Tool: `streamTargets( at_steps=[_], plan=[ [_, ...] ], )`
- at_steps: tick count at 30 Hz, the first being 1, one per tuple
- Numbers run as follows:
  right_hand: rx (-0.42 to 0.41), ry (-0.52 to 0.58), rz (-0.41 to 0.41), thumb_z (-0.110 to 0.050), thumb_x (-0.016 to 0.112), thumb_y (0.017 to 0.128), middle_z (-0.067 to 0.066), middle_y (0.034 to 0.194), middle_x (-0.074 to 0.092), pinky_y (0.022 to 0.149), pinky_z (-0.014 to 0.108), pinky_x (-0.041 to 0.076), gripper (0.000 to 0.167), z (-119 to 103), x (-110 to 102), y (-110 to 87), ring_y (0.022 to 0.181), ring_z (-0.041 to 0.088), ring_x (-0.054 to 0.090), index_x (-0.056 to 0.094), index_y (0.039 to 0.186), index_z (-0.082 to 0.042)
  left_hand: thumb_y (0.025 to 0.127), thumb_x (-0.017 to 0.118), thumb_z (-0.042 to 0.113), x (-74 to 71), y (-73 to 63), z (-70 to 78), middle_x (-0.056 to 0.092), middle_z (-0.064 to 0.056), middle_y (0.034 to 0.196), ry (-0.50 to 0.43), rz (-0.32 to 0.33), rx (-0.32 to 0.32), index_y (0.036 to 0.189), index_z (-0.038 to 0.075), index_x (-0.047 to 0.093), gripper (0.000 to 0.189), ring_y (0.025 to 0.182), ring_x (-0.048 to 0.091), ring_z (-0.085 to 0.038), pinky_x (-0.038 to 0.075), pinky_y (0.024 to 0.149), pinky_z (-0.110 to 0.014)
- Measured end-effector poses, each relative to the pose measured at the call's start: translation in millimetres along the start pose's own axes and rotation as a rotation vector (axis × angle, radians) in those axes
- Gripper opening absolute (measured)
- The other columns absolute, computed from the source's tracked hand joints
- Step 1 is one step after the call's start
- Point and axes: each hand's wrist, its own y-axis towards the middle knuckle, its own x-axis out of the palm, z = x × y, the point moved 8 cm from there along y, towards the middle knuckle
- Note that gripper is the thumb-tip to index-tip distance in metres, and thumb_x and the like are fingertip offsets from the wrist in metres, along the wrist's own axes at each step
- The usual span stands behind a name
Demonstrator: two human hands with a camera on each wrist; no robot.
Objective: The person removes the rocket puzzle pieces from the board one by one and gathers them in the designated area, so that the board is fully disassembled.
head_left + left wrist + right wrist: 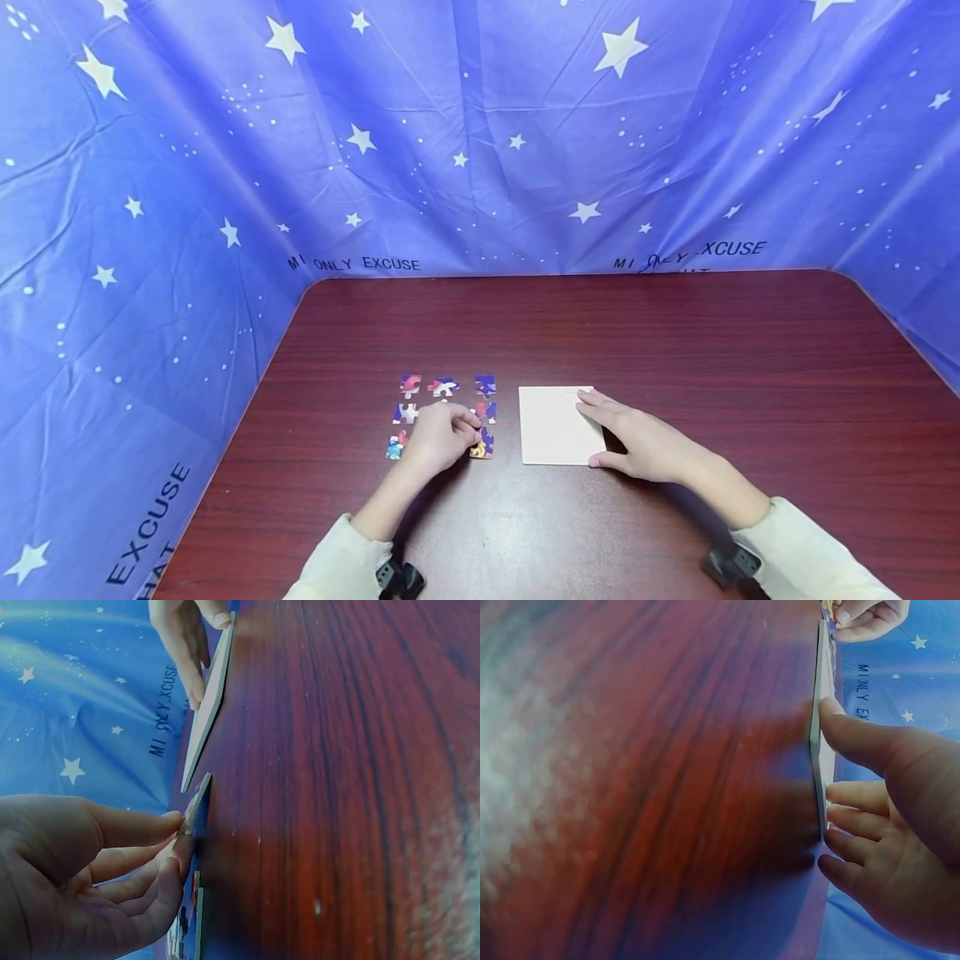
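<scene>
My left hand (441,435) pinches a jigsaw puzzle piece (482,447), yellow and purple, between thumb and fingertips. In the left wrist view that puzzle piece (198,801) stands tilted, one side raised towards the fingers. Around this hand lie several other puzzle pieces (444,387) in loose rows, apart from each other; the hand hides part of the group. To their right is a flat white square board (558,425). My right hand (637,437) rests on the board's right side, thumb near its front corner and fingers, fairly straight, near its back corner.
A dark red wood-grain table (750,358) bears everything. Behind it and along both sides hangs a blue curtain (480,200) with white stars and black lettering. A black wrist device (731,567) sits at each sleeve.
</scene>
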Motion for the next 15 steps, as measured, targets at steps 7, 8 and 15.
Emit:
streamTargets(
  at_steps=[7, 8, 15],
  plan=[
    [-0.002, -0.003, 0.002, -0.029, 0.072, 0.084, 0.018, 0.15, 0.041, 0.109, 0.051, 0.037, 0.068, -0.6, 0.0, 0.2, 0.139, 0.036, 0.039, 0.046, 0.14, 0.0, 0.075, 0.071, 0.001, 2.2, -0.1, 1.2, 0.069, -0.005, 0.068, -0.005, -0.002, 0.017, 0.079, 0.002, 0.072, 0.004, 0.058, 0.052, -0.002, 0.045, 0.054, -0.015],
    [-0.004, -0.005, 0.006, -0.03, 0.072, 0.084, 0.018, 0.15, 0.042, 0.108, 0.051, 0.038, 0.068, -0.7, -0.2, 0.3, 0.139, 0.036, 0.04, 0.047, 0.139, 0.0, 0.075, 0.072, 0.001, 2.4, -0.2, 1.1, 0.069, -0.005, 0.068, -0.007, -0.003, 0.016, 0.079, 0.002, 0.072, 0.004, 0.058, 0.054, -0.003, 0.046, 0.055, -0.015],
    [-0.006, -0.009, 0.008, -0.029, 0.072, 0.084, 0.016, 0.151, 0.041, 0.109, 0.05, 0.037, 0.067, 0.2, -0.2, 1.0, 0.14, 0.035, 0.038, 0.046, 0.14, -0.001, 0.076, 0.073, 0.004, 0.5, -0.8, 2.2, 0.069, -0.005, 0.067, 0.008, 0.011, 0.039, 0.078, 0.002, 0.072, 0.003, 0.058, 0.055, -0.003, 0.047, 0.055, -0.016]
  ],
)
